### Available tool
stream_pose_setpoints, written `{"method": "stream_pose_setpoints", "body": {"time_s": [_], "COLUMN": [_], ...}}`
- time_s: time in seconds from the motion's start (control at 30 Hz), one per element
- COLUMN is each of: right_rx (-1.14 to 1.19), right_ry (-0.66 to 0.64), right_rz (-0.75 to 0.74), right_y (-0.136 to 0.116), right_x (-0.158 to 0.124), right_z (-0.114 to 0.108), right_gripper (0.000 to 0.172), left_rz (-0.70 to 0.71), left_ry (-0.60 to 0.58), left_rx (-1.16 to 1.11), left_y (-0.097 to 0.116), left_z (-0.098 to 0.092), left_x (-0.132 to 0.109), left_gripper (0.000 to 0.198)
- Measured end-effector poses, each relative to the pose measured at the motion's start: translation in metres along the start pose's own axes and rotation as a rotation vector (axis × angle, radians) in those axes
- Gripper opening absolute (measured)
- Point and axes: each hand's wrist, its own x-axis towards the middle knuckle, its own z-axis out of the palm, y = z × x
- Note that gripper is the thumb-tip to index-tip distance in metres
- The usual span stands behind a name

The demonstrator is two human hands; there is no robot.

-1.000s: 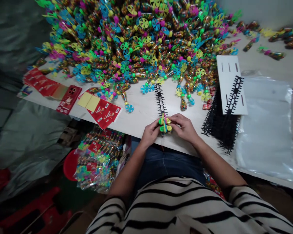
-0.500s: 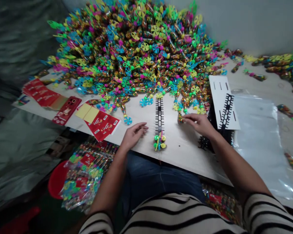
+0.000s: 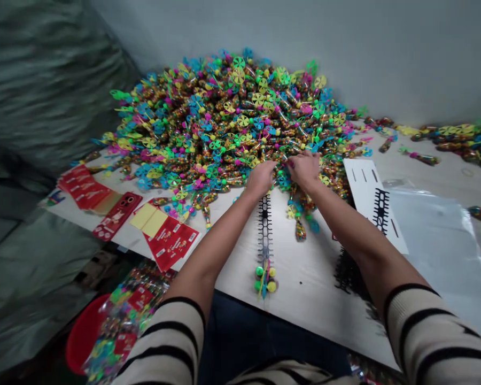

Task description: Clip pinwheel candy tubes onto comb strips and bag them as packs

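Both my hands reach forward into the front edge of a large heap of candy-filled plastic tubes with pinwheel tops point(image 3: 208, 123). My left hand point(image 3: 260, 179) and my right hand point(image 3: 303, 170) are close together, their fingertips sunk among the tubes, so any grip is hidden. Below them on the white table point(image 3: 304, 289) lies a black plastic comb strip point(image 3: 265, 235), with green and yellow tube ends bunched at its near end point(image 3: 265, 280). A loose candy tube point(image 3: 300, 231) lies just below my right wrist.
A white slotted card point(image 3: 369, 184) and black strips point(image 3: 348, 272) lie to the right, beside a clear plastic sheet point(image 3: 436, 240). Red printed cards point(image 3: 170, 240) and a red-cased phone point(image 3: 117, 215) lie left. Packaged goods point(image 3: 120, 326) sit below the table edge.
Both hands have moved forward from the table into the heap. The view has tilted up, showing more wall. The comb strip with its bunched tubes stays on the table.
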Motion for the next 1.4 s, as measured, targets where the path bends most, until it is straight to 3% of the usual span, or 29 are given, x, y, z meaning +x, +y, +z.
{"method": "stream_pose_setpoints", "body": {"time_s": [0.07, 0.13, 0.2, 0.27, 0.4, 0.5, 0.63, 0.73, 0.87, 0.97, 1.07, 1.17, 1.27, 1.4], "right_rx": [0.046, 0.179, 0.38, 0.51, 0.263, 0.068, -0.043, -0.018, 0.263, 0.519, 0.713, 0.861, 0.972, 0.954], "right_ry": [0.017, -0.046, -0.14, -0.144, 0.023, -0.013, -0.071, -0.043, -0.079, -0.206, -0.328, -0.385, -0.397, -0.269], "right_rz": [-0.082, -0.174, -0.244, -0.219, -0.032, -0.036, -0.015, 0.004, 0.012, 0.048, 0.068, 0.08, 0.088, 0.066], "right_y": [0.0, 0.006, 0.016, 0.023, 0.014, -0.007, -0.014, 0.002, 0.027, 0.028, 0.008, -0.024, -0.049, -0.056], "right_x": [-0.015, -0.023, -0.016, 0.006, 0.063, 0.086, 0.082, 0.048, -0.042, -0.121, -0.179, -0.205, -0.211, -0.219], "right_z": [-0.011, -0.021, -0.025, -0.02, 0.012, 0.03, 0.015, -0.018, -0.055, -0.063, -0.054, -0.036, -0.019, -0.019], "right_gripper": [0.028, 0.03, 0.037, 0.038, 0.031, 0.029, 0.031, 0.031, 0.023, 0.028, 0.031, 0.033, 0.04, 0.038], "left_rz": [0.071, 0.081, 0.023, -0.092, -0.346, -0.492, -0.608, -0.635, -0.658, -0.656, -0.603, -0.51, -0.419, -0.405], "left_ry": [-0.029, -0.064, -0.029, 0.066, 0.187, 0.159, 0.102, 0.098, 0.086, 0.074, -0.021, -0.124, -0.116, -0.074], "left_rx": [-0.004, -0.02, -0.088, -0.232, -0.691, -0.942, -1.074, -1.118, -1.148, -1.104, -0.996, -0.866, -0.782, -0.763], "left_y": [0.004, 0.005, 0.0, -0.008, -0.021, -0.022, -0.019, -0.017, -0.009, 0.003, 0.015, 0.024, 0.028, 0.026], "left_z": [0.004, 0.003, -0.003, -0.011, -0.026, -0.032, -0.032, -0.029, -0.022, -0.019, -0.018, -0.017, -0.016, -0.018], "left_x": [0.005, 0.002, -0.008, -0.024, -0.066, -0.096, -0.124, -0.14, -0.169, -0.195, -0.218, -0.232, -0.238, -0.248], "left_gripper": [0.041, 0.033, 0.025, 0.019, 0.026, 0.036, 0.041, 0.039, 0.039, 0.038, 0.031, 0.027, 0.025, 0.028]}}
